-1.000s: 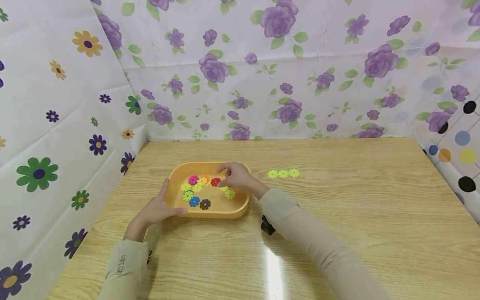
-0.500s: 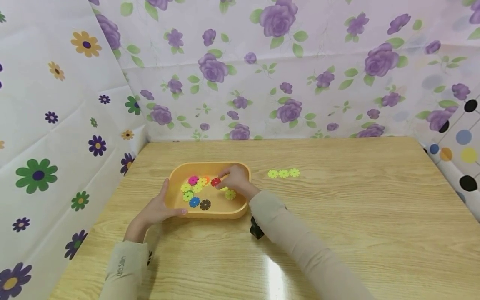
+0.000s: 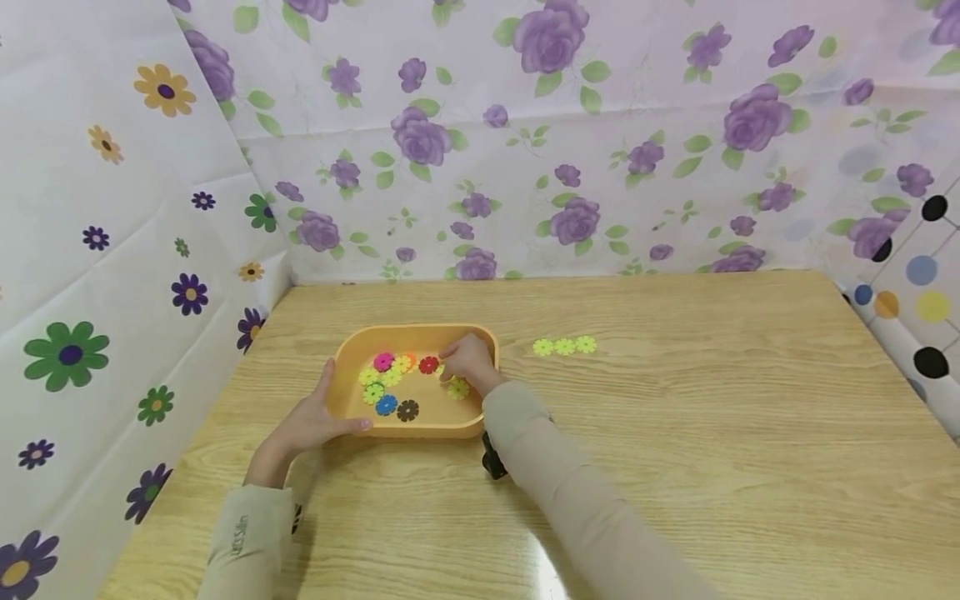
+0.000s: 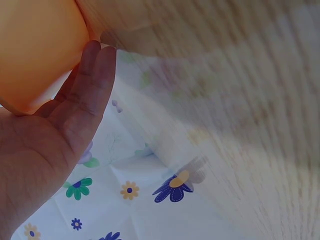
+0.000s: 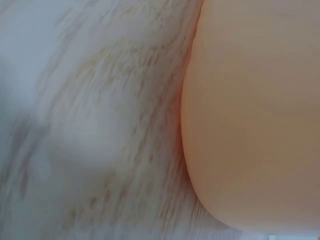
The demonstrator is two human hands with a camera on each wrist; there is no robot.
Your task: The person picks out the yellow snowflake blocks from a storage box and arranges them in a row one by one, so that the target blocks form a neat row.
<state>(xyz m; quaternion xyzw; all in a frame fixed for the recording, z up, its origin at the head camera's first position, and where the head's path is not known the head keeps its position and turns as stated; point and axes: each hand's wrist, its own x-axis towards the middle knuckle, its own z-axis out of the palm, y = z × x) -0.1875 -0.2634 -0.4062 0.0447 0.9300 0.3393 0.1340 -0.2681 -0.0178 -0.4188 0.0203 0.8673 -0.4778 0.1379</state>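
At the left end of the yellow tray [image 3: 427, 432] we see the left hand [image 3: 306, 422], its fingers fairly straight along the outer wall and its thumb on the front rim; we judge that it steadies the tray. Inside the tray's left half lie a yellow-green cluster [image 3: 372, 393], a magenta disc [image 3: 383, 362] and a blue disc [image 3: 386, 405]; nearer its middle, a brown disc [image 3: 407, 410] and a red disc [image 3: 428, 365]. In its right half the right hand [image 3: 469, 362] reaches down with bent fingers, just beside a lone yellow-green disc [image 3: 458, 389]. We cannot tell whether it pinches anything. Right of the tray, three yellow-green discs [image 3: 564, 347] lie in a row. We take the step in hand to be picking out one disc; the next move seems to call for a thumb-and-finger pinch on a single thin edge, then a lift clear of the tray's wall.
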